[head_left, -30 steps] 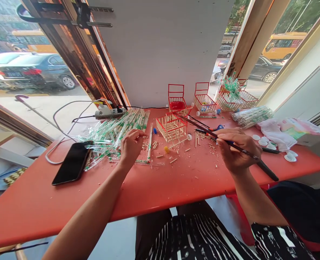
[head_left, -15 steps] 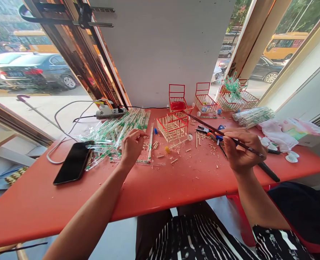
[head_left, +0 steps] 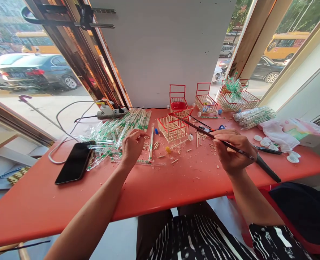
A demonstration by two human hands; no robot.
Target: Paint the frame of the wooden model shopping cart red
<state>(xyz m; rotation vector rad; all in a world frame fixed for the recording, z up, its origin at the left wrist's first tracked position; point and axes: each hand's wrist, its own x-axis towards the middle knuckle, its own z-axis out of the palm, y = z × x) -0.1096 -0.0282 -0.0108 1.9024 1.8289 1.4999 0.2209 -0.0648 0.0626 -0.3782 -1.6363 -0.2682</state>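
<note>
The right hand, gripping the brush, has swung its tip onto the cart; the left hand stays curled, holding nothing visible.

No writing could be read anywhere in the view. The clear plastic sleeves of wooden chopsticks heaped on the red table carried green print, but it was too small to make out. The rear plate of the dark saloon car outside the window was only a blur, and the yellow buses beyond the glass showed no legible lettering.
</note>
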